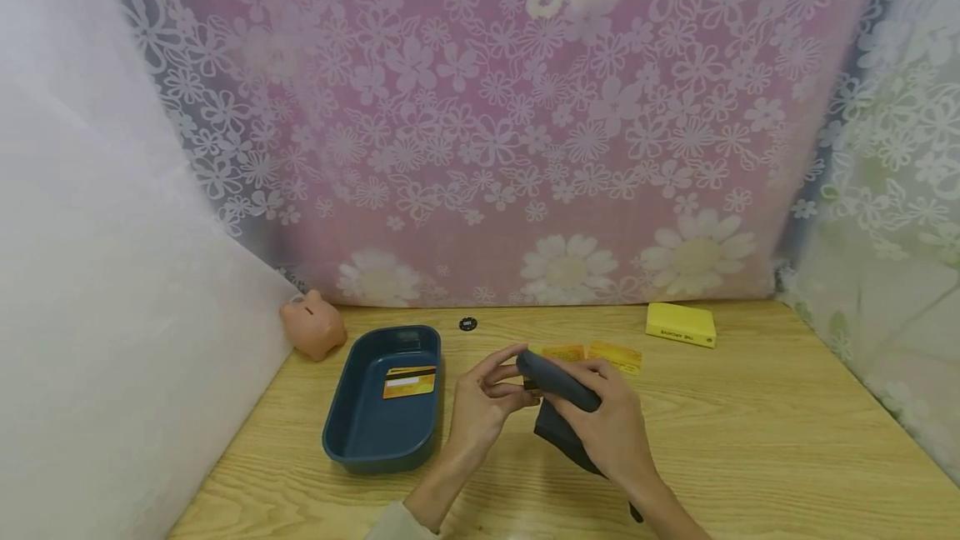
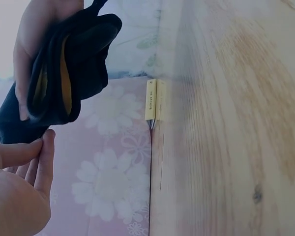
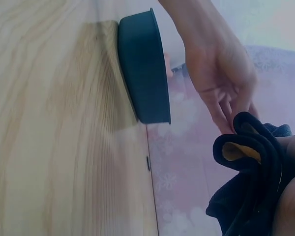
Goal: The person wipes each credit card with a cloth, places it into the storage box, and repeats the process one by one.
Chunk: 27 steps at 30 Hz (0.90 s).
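My right hand [image 1: 611, 423] grips a dark folded cloth pouch [image 1: 562, 382], and a strap end hangs below by the wrist. In both wrist views the folds of the pouch [image 2: 91, 54] [image 3: 250, 182] part to show a yellow-orange inside. At its left end my left hand [image 1: 476, 407] has thumb and fingers on a striped card [image 1: 531, 387], mostly hidden between fingers and pouch. The left wrist view puts the left fingertips [image 2: 48, 137] against the pouch's lower edge. Two orange-yellow cards [image 1: 564, 352] [image 1: 617, 357] lie on the table behind the pouch.
A blue tray [image 1: 378, 457] stands left of the hands, with striped orange cards [image 1: 408, 382] in it. A pink piggy bank [image 1: 313, 326] is at the back left, a black round chip [image 1: 468, 324] at the back, and a yellow book [image 1: 681, 324] at the back right.
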{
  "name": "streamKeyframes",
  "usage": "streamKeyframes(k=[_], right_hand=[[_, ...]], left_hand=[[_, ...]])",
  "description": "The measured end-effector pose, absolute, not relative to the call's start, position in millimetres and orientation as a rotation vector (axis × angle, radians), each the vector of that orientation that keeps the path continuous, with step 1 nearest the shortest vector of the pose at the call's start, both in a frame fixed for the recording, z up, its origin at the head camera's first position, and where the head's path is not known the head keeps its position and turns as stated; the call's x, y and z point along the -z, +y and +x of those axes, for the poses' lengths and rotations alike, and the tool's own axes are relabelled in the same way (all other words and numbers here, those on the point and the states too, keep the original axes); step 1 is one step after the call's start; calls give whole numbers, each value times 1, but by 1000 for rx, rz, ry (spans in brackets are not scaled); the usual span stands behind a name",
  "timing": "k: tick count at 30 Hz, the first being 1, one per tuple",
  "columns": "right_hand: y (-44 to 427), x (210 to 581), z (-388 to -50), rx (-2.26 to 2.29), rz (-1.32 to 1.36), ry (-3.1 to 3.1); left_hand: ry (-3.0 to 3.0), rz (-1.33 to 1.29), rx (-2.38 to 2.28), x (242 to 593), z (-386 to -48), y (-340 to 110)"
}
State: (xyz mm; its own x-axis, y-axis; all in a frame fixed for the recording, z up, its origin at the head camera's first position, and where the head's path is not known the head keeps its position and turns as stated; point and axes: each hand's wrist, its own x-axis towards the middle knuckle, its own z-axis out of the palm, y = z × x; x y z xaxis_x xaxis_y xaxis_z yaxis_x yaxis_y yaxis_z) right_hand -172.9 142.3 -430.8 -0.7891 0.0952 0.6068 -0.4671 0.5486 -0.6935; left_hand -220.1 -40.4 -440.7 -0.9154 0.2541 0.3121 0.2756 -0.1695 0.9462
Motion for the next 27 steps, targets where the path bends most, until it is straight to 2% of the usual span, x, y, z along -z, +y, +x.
streamKeyframes(k=[16, 27], right_hand=[[183, 436, -179, -1193, 72, -2191], [196, 430, -181, -1233, -35, -2186]], left_hand=[[-2016, -569, 2348, 441, -217, -47], [-2032, -545, 2376, 440, -219, -62]])
